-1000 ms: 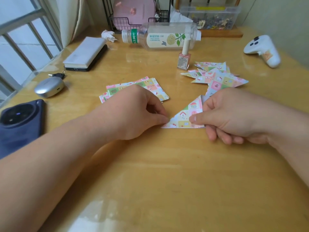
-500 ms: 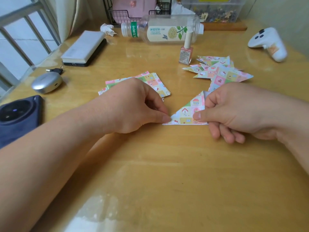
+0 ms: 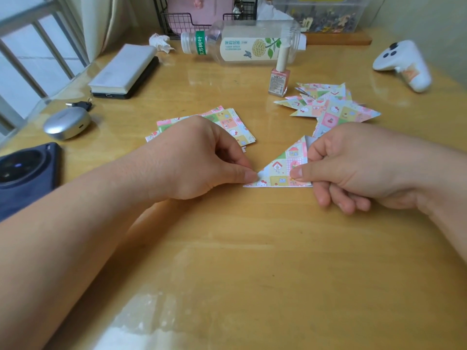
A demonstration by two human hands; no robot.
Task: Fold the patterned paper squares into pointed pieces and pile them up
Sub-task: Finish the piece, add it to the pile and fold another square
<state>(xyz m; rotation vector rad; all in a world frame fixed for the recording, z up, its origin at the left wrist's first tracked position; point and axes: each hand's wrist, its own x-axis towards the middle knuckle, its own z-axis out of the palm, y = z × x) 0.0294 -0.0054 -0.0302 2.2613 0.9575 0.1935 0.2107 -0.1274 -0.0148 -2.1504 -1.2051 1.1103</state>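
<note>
**One head-worn view, forward and down**

The single wide-angle camera sits at the person's head, facing forward and down; it hangs close over both forearms; the left hand (image 3: 202,157) and right hand (image 3: 353,168), on the folded triangle (image 3: 280,170), fall mid-frame; the table (image 3: 252,274) fills the foreground.

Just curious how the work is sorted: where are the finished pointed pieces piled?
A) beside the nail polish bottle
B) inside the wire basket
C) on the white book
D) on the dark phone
A: the pile of pointed pieces lies on the table right beside the nail polish bottle, just beyond the right hand, which pinches the triangle.
</note>
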